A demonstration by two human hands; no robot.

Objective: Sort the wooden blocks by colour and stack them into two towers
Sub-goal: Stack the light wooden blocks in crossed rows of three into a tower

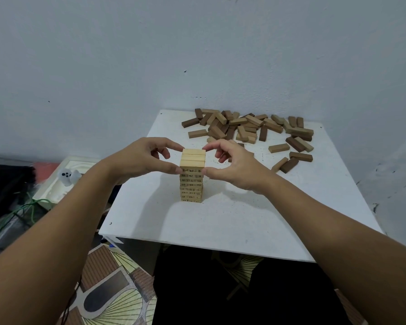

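Note:
A tower of light wooden blocks with printed numbers stands upright in the middle of the white table. Its top layer is three light blocks side by side. My left hand pinches the top layer from the left with thumb and forefinger. From the right, my right hand pinches the same layer. A loose heap of brown and tan blocks lies at the back of the table, with several strays to the right.
A pale wall rises directly behind the table. Left of the table, on the floor, sit a white tray with a small white figure, dark cloth and a green cable. Patterned floor covering lies below the front edge.

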